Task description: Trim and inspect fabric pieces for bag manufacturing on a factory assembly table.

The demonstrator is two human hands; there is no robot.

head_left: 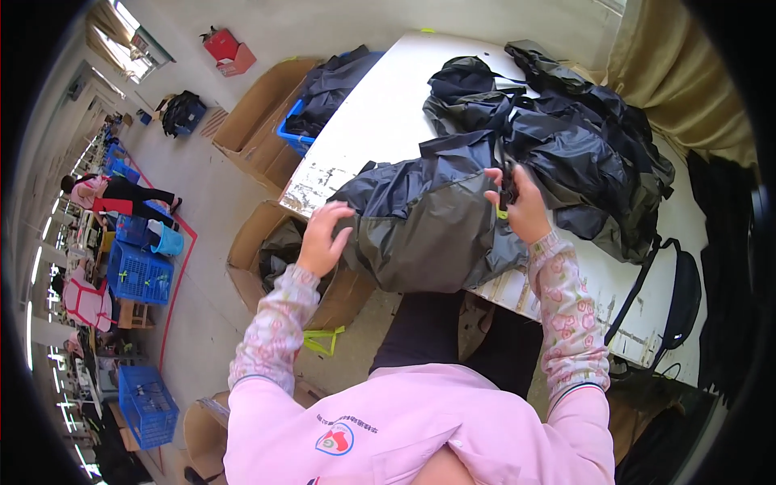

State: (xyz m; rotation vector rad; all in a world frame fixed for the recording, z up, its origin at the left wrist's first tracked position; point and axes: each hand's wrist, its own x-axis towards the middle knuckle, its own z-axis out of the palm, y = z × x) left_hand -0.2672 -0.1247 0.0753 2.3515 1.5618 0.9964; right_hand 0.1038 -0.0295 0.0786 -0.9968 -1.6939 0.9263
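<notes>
A shiny dark grey and black nylon bag (pixel 436 230) lies across the near edge of the white table (pixel 368 121), overhanging it a little. My left hand (pixel 325 234) is at the bag's left end, thumb and fingers apart, and no fabric shows gripped between them. Over the bag's right part, my right hand (pixel 524 202) is closed around a small dark object (pixel 507 194) with a yellow-green end. Its kind is partly hidden by the fingers. Beyond and to the right lies a heap of similar dark bags (pixel 578 153) with black straps.
Cardboard boxes (pixel 259 105) stand left of the table, beside a blue crate (pixel 297 129) full of dark fabric. A small black pouch with straps (pixel 683 295) hangs at the right. A tan curtain (pixel 671 73) borders the far right. Another person (pixel 121 194) is far left.
</notes>
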